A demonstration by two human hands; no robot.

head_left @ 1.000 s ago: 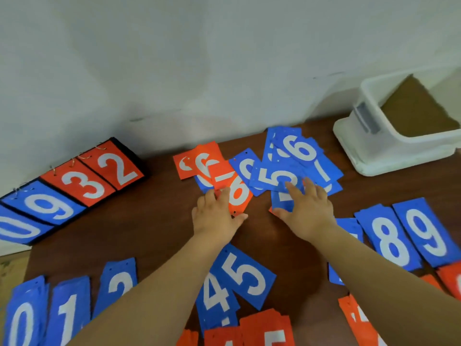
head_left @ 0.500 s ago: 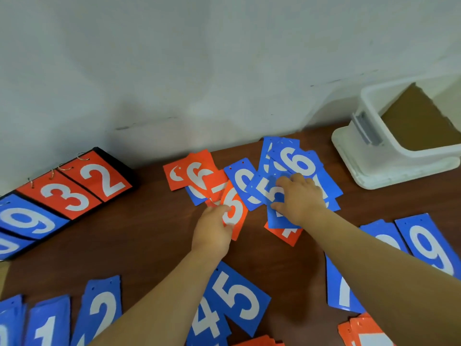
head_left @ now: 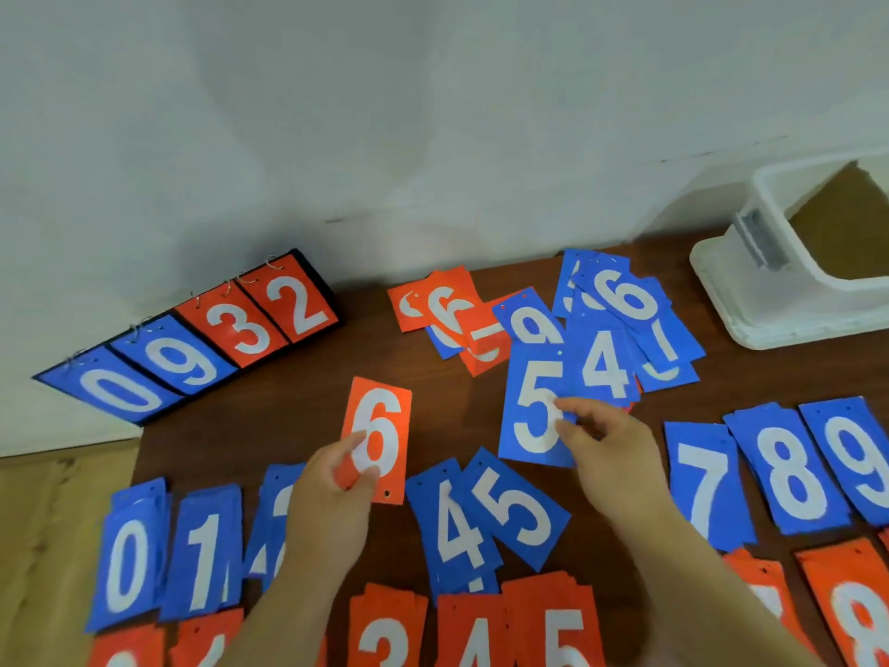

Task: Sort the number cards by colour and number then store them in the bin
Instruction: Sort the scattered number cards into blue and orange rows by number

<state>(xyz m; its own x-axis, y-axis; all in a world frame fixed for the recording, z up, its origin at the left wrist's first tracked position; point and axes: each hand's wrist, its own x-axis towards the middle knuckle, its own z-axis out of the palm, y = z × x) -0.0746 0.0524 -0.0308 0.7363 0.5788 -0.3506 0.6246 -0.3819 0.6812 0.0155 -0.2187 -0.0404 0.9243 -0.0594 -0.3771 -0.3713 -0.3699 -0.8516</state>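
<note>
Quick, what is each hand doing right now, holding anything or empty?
Left hand: closed, pinching the orange 6 card at its lower end.
Right hand: closed, pinching the blue 5 card by its right edge.

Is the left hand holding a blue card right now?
No, the left hand pinches an orange 6 card, while the right hand pinches the blue 5 card.

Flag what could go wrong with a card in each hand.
The orange 6 card in the left hand shows a hole at its lower edge, so it may be an upside-down 9 and get misfiled. The blue 5 card pinched by the right hand borders the blue 4 card; pulling may scatter that loose pile.
</note>
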